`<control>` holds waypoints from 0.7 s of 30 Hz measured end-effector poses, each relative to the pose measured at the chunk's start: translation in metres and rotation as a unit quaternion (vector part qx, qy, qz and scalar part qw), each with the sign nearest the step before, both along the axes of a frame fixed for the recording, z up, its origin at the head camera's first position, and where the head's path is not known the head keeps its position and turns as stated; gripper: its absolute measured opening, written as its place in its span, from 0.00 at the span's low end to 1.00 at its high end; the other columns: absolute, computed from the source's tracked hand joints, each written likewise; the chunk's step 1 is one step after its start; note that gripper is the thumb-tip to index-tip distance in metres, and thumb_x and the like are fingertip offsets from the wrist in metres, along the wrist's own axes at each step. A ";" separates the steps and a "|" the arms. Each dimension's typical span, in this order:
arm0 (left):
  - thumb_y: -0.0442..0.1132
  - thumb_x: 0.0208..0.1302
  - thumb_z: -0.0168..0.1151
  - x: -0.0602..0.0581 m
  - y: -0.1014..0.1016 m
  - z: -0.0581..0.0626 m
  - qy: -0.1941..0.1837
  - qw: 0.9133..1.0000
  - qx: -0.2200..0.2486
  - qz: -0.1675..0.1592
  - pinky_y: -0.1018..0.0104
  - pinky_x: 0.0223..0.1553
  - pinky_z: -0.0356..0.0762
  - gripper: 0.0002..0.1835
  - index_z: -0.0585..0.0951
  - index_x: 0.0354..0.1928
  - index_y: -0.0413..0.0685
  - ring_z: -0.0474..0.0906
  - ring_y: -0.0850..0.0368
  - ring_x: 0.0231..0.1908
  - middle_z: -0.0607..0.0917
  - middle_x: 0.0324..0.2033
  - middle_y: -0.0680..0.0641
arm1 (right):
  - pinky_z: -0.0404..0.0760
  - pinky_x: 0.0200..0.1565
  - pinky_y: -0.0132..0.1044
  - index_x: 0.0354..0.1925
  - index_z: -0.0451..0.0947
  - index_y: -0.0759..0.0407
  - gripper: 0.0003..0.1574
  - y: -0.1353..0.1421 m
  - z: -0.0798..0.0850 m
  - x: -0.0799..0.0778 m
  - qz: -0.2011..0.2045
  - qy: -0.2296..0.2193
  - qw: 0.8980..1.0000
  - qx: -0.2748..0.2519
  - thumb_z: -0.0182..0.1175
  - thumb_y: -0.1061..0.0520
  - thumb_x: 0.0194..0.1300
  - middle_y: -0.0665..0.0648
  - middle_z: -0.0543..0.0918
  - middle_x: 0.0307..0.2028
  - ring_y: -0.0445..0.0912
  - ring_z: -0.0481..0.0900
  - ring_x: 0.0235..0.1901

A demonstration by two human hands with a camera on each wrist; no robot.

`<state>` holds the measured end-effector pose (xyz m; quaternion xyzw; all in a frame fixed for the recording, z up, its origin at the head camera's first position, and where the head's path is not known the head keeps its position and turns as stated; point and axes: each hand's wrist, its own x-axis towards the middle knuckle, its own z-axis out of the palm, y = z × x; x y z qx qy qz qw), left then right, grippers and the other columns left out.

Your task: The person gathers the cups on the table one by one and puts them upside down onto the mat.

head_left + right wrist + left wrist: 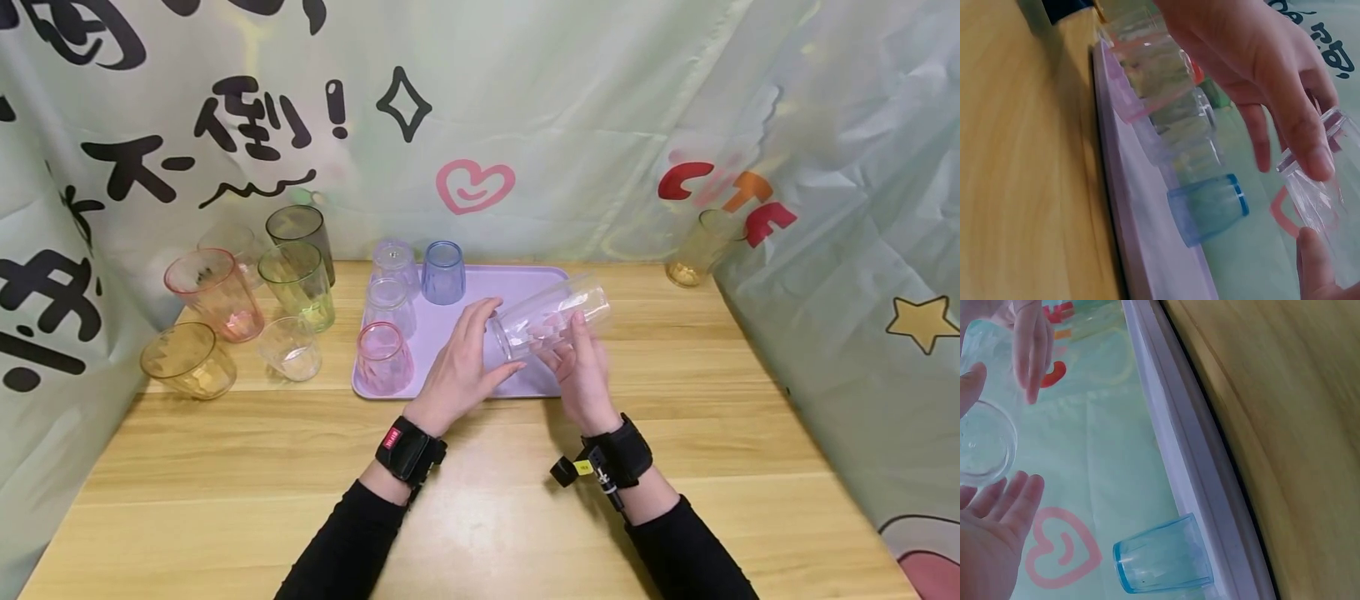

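Observation:
A tall clear glass is tilted above the lavender tray, its thick end toward the left. My right hand holds it from below and the side, with the thumb along its wall. My left hand is at the thick end, thumb and fingers spread around it; firm contact is not clear. On the tray stand a blue glass, a purple glass, a clear glass and a pink glass. The blue glass also shows in the left wrist view.
Left of the tray stand several glasses, among them a red one, a green one, a grey one, an amber one and a short clear one. A yellowish glass stands at the back right, by the cloth backdrop.

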<state>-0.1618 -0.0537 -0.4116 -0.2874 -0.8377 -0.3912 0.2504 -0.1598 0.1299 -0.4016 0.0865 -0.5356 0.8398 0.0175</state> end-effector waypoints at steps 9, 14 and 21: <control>0.45 0.45 0.72 0.002 0.003 0.001 0.024 1.000 0.013 -0.015 0.65 0.61 0.59 0.47 0.57 0.65 0.45 0.57 0.58 0.59 0.64 0.59 0.45 | 0.78 0.45 0.42 0.65 0.56 0.54 0.33 -0.005 -0.004 0.002 0.075 -0.028 0.997 0.014 0.39 0.38 0.69 0.63 0.71 0.56 0.59 0.71 0.49; 0.43 0.45 0.71 0.002 0.004 0.000 0.026 0.999 0.025 -0.013 0.65 0.60 0.60 0.44 0.58 0.64 0.45 0.58 0.59 0.57 0.64 0.59 0.46 | 0.76 0.48 0.42 0.63 0.57 0.60 0.34 -0.003 -0.004 0.000 0.085 -0.033 0.996 0.011 0.39 0.40 0.69 0.62 0.72 0.55 0.58 0.72 0.49; 0.40 0.46 0.70 0.003 0.003 0.002 0.039 0.998 0.043 -0.010 0.64 0.59 0.62 0.42 0.58 0.62 0.43 0.58 0.57 0.58 0.63 0.60 0.45 | 0.72 0.53 0.45 0.64 0.56 0.59 0.32 0.003 -0.003 -0.003 0.078 -0.031 0.996 0.006 0.45 0.44 0.68 0.63 0.71 0.56 0.58 0.68 0.53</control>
